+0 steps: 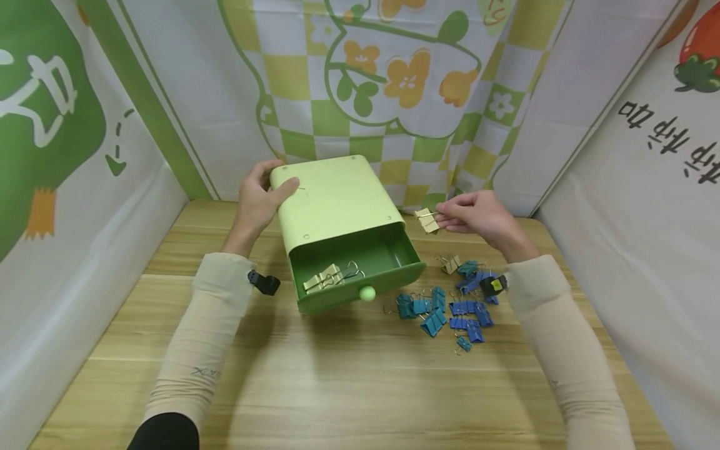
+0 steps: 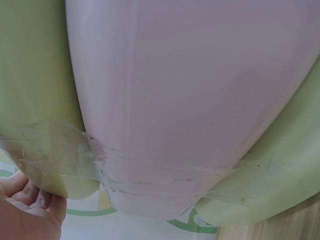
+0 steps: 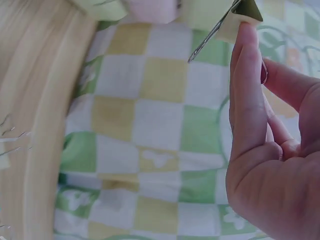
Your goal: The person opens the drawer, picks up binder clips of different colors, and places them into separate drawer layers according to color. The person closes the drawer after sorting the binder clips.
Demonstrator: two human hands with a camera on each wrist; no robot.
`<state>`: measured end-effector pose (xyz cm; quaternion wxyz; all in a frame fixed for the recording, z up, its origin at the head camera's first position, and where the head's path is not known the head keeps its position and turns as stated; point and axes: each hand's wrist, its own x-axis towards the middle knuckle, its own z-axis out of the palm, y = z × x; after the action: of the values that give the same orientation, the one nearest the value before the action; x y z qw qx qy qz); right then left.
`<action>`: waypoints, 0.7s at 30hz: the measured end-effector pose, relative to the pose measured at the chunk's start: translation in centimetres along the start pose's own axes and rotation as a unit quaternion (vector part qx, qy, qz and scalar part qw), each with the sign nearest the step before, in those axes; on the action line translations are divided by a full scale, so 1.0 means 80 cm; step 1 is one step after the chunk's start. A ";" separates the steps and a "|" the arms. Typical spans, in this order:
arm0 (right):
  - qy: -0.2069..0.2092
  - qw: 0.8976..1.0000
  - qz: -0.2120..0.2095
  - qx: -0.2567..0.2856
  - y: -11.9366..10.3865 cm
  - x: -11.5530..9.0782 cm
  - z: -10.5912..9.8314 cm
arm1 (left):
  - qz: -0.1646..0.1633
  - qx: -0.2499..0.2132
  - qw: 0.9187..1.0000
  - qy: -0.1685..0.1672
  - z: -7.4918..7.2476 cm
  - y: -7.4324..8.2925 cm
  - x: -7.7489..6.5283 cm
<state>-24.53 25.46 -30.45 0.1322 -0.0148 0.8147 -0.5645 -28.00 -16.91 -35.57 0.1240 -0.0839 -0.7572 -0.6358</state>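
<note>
My left hand [image 1: 260, 197] grips the back left corner of a light-green drawer box [image 1: 337, 197], thumb on top. Its dark-green drawer [image 1: 394, 247] is pulled out at the front, with a pale-green round knob [image 1: 367, 293]. Inside on the left lie yellow binder clips [image 1: 326, 278]. Right of the box, my right hand [image 1: 478, 215] pinches a yellow binder clip [image 1: 429, 220] by its wire handle, above the table. The right wrist view shows this clip [image 3: 241, 22] at the fingertips. The left wrist view shows a pink panel [image 2: 190, 100] between green sides, with clear tape across.
Right of the drawer, on the wooden table [image 1: 349, 381], lie several teal binder clips [image 1: 433, 322], several blue binder clips [image 1: 475, 331] and a yellow binder clip [image 1: 450, 264]. A checkered curtain [image 1: 371, 140] hangs behind the box, and printed cloth walls stand on both sides.
</note>
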 end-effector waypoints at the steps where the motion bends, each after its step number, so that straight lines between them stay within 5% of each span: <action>1: -0.002 1.000 -0.002 0.004 -0.004 -0.003 0.000 | 0.000 -0.001 1.000 -0.001 0.000 0.000 0.000; 9: -0.022 0.999 -0.012 0.038 -0.029 -0.029 0.008 | -0.001 0.000 1.000 -0.001 0.000 0.001 -0.001; 21: -0.106 0.992 -0.060 -0.018 -0.057 -0.062 0.051 | -0.003 0.004 1.000 0.002 0.000 0.001 -0.002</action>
<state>-19.33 20.91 -26.62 0.1834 -0.1262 0.8037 -0.5518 -27.83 -16.86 -35.53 0.1241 -0.0795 -0.7598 -0.6332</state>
